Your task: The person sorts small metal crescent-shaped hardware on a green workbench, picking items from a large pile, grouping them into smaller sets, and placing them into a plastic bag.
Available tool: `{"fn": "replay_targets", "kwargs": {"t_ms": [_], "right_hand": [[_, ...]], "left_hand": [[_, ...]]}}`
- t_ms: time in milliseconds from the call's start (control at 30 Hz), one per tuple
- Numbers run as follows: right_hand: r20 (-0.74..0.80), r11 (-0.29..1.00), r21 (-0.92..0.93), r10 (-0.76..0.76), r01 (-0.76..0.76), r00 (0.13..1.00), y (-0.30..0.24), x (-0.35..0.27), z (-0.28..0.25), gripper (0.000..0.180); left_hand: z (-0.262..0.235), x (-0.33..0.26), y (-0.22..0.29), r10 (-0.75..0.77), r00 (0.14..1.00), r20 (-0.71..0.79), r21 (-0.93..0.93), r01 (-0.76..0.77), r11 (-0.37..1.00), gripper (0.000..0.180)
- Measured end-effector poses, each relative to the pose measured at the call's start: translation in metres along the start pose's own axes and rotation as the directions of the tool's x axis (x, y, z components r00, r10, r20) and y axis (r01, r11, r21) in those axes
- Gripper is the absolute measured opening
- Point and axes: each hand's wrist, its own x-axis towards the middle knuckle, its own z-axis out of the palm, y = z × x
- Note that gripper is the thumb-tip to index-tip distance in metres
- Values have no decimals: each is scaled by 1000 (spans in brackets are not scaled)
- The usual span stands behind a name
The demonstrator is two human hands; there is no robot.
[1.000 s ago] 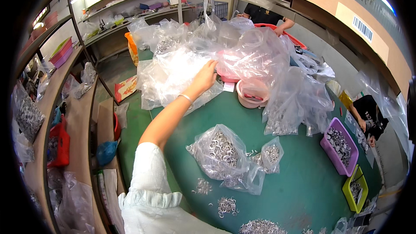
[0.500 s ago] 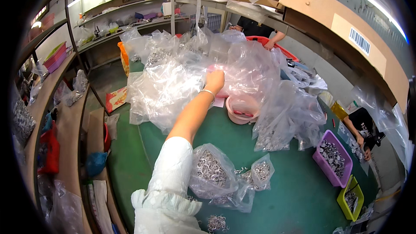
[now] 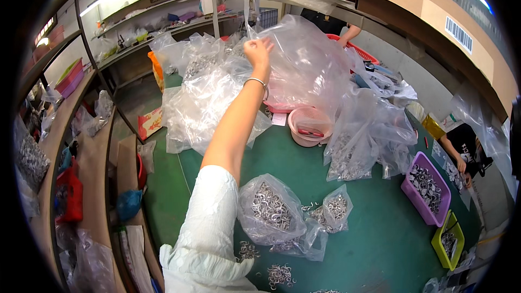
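Since a moment ago, the arm has gone up higher and lifted the big clear bag (image 3: 309, 65) off the heap.

Close by, a small bag of metal rings (image 3: 269, 209) lies on the green table (image 3: 374, 239). Farther off sits a pink bowl (image 3: 309, 125). Farthest, the left hand (image 3: 259, 54) pinches the top edge of the big clear bag, which hangs above the pile of bags (image 3: 206, 97). Right hand is out of sight.

I think it is best to hold tight and lift slowly, so nothing else gets dragged along.

One arm stretched forward and up; hand (image 3: 258, 53) raised, fingers pinched.
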Motion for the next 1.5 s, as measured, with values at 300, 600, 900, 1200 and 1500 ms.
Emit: {"fn": "replay_targets", "kwargs": {"t_ms": [300, 600, 900, 1200, 1500], "right_hand": [[-7, 982, 133, 134, -132, 991, 8, -5, 4, 29], [151, 972, 95, 197, -213, 969, 22, 3, 11, 36], [32, 997, -20, 74, -74, 997, -13, 8, -10, 33], [36, 993, 61, 95, -97, 995, 11, 12, 1, 29], [-20, 998, 53, 23, -22, 1000, 4, 10, -3, 23]], "left_hand": [[-56, 69, 39, 364, 917, -163, -4, -370, 929, 9], [-188, 89, 85, 475, 815, -331, 861, 55, 505, 27], [-41, -112, 36, -75, -127, 989, -124, -991, 42, 40], [-72, -62, -44, -619, 285, 732, 10, -913, -409, 44], [-60, -73, -58, -607, 379, 698, 98, -891, -444, 43]]}}
